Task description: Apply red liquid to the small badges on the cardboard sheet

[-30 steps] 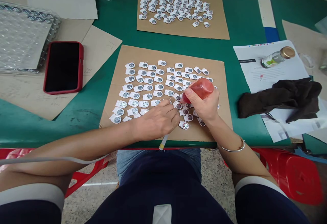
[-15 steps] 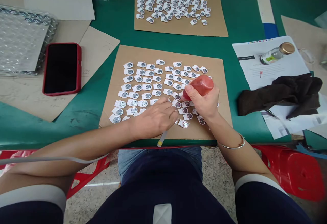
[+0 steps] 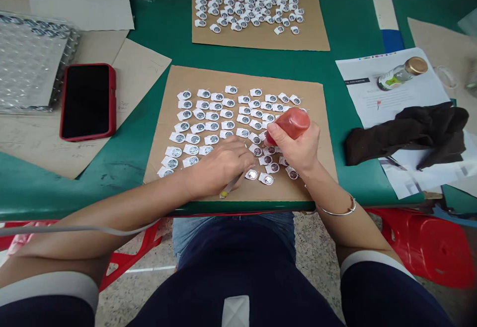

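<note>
My right hand is wrapped round a red squeeze bottle, tilted with its lower end toward the near cardboard sheet. Low over that sheet, left of the bottle, my left hand is closed on a thin pale stick with a yellow end pointing toward me. Rows of small white tags with round silvery pieces cover the sheet around both hands. The bottle's tip and the tags under my fingers are hidden.
Another cardboard sheet with similar tags lies at the back. At left are a red-cased phone and a bubble-wrapped packet. At right, a glass jar and dark cloth lie on papers. A cable crosses my left arm.
My left hand has shifted slightly left and up, and the stick's yellow end has swung left, uncovering a tag beside it. My right hand keeps its grip on the bottle, almost still.
</note>
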{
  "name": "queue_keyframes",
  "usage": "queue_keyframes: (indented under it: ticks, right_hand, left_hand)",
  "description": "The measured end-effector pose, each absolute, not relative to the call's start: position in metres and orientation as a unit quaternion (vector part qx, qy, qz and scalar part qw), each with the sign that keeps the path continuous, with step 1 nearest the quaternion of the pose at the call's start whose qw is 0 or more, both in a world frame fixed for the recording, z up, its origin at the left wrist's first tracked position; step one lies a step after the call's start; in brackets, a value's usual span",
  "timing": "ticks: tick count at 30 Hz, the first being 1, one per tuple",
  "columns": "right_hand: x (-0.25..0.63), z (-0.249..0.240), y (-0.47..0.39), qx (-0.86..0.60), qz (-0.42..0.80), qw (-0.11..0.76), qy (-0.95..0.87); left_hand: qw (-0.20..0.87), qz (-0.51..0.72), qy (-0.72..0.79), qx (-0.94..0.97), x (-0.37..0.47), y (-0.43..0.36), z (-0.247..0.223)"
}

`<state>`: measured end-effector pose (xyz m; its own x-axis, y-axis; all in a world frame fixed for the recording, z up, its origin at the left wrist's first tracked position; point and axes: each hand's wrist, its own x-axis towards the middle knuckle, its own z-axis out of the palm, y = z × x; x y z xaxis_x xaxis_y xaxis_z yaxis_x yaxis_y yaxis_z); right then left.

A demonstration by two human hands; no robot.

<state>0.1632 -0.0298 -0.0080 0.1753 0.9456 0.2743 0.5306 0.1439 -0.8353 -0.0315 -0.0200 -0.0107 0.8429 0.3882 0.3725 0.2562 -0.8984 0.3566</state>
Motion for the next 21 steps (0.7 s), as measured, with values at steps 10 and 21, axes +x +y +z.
queue_keyframes:
  ticks: [10, 21]
  right_hand:
    - [0.1646, -0.0052, -0.0312, -0.602, 0.217, 0.451, -0.622]
    - [0.1649, -0.0044, -0.0319, -0.563, 0.208, 0.447, -0.664]
  left_hand:
    - [0.234, 0.268, 0.192, 0.914, -0.0307, -0.0176, -0.0114]
    - [0.283, 0.265, 0.22, 0.895, -0.0316, -0.0121, -0.0113]
